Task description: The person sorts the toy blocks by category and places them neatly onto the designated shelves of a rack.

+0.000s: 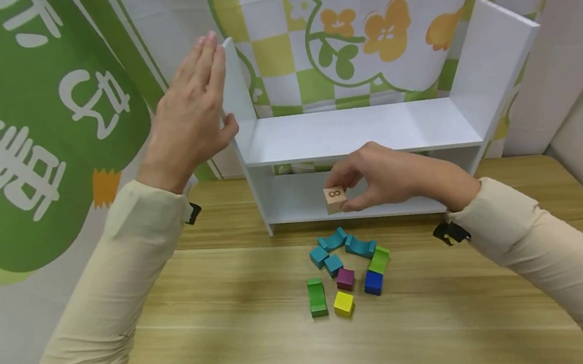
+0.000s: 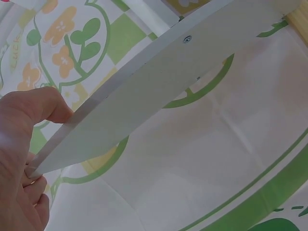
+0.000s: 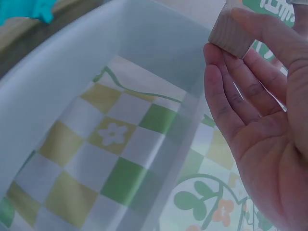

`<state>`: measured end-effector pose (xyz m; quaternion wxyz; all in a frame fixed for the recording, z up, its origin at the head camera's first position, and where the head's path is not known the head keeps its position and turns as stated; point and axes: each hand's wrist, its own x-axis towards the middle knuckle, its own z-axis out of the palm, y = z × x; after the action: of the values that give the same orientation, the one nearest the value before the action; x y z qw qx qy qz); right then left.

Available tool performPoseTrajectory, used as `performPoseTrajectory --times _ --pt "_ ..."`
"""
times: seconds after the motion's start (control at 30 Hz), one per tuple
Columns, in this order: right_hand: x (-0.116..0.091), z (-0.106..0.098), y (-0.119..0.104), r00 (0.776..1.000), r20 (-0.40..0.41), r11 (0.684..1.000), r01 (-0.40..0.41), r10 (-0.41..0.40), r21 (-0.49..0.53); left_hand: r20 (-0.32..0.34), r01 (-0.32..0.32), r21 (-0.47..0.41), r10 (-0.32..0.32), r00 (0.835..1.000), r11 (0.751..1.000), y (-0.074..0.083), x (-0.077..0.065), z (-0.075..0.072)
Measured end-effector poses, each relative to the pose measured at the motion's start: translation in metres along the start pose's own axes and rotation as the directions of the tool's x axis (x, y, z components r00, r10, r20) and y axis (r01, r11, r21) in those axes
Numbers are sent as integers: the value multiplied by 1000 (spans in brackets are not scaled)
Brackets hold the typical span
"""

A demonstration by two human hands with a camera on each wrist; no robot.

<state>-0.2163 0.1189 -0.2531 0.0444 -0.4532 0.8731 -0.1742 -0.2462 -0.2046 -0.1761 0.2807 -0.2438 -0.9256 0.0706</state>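
My right hand (image 1: 384,175) pinches a plain wooden cube (image 1: 335,199) with an 8 on its upper face. It holds the cube in front of the lower level of a white two-level shelf (image 1: 361,130). In the right wrist view the cube (image 3: 232,31) shows its bare wood grain between thumb and fingertips. My left hand (image 1: 190,106) is raised at the shelf's left side panel. From the left wrist the panel (image 2: 120,106) runs between the bent thumb (image 2: 55,108) and the fingers, which hold its end.
On the wooden table (image 1: 220,320) before the shelf lie teal curved blocks (image 1: 360,247), teal cubes (image 1: 319,257), a purple cube (image 1: 345,279), a yellow cube (image 1: 344,304), a blue cube (image 1: 374,283) and green curved blocks (image 1: 317,298). A patterned curtain (image 1: 278,59) hangs behind.
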Motion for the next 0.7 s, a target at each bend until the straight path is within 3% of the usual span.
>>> performPoseTrajectory --times 0.37,0.7 --pt "54 -18 -4 999 -39 998 -21 24 67 6 9 26 -9 1000 1000 -1 0 -1" --pt "84 -30 0 993 -75 990 -79 88 116 -6 5 12 -5 1000 1000 0 0 0"
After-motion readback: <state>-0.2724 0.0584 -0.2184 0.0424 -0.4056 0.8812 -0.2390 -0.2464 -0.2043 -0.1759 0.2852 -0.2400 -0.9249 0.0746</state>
